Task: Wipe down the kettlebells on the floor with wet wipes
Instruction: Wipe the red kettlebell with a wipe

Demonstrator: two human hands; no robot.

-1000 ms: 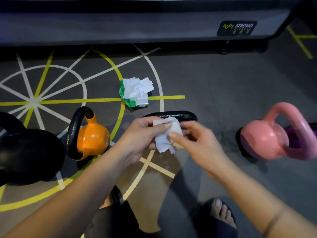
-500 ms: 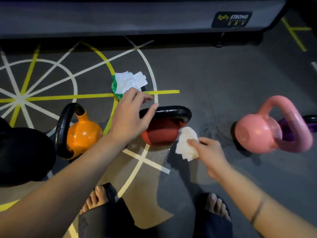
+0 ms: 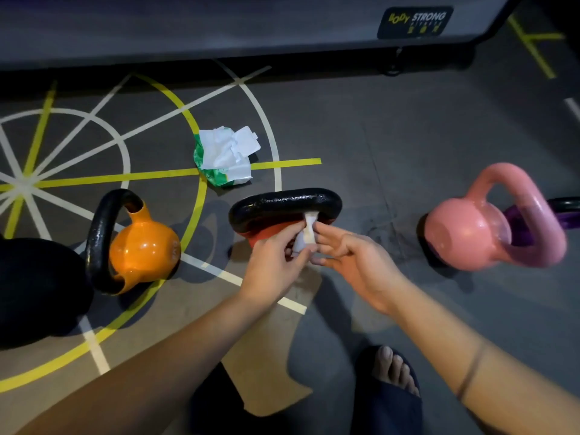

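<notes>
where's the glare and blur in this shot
Head view: dim light, with bright glare spots on the orange kettlebell and pink kettlebell. Head view: the pink one smears toward the right edge; the left hand and right hand on the wipe look slightly soft. Head view: arm shadows fall on the floor.

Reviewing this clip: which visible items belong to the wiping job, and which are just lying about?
Job:
- wipe, pinched by left hand and right hand, looped round the red kettlebell handle
- orange kettlebell, pink kettlebell, purple kettlebell, black kettlebell
- wet wipes pack

Lying about:
- Body Strong equipment
- floor markings
</notes>
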